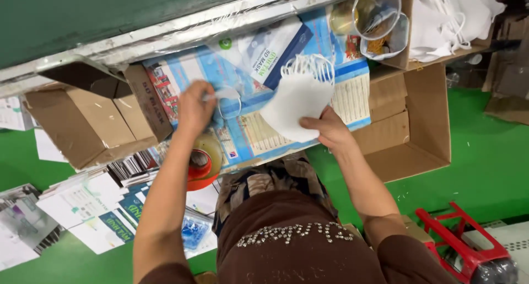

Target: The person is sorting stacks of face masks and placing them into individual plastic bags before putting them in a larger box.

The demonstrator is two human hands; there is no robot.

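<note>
— Pinching what, each hand?
— Right hand [329, 128] grips a stack of white masks [297, 105] by its lower edge, fingers pressed on it. Left hand [194, 106] is closed on one mask's loop [227, 96].
— Where do the masks sit?
— Over the near edge of the table [182, 27], just above the right hand, beside a blue-and-white mask packet [270, 49]. Cardboard boxes [410, 124] flank the table.

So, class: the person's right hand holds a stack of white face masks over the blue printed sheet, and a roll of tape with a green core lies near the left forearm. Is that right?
Not quite. In the head view the roll of tape has a red-orange core, not green. The rest stands: the right hand holds the stack of white face masks over the blue printed sheet.
</note>
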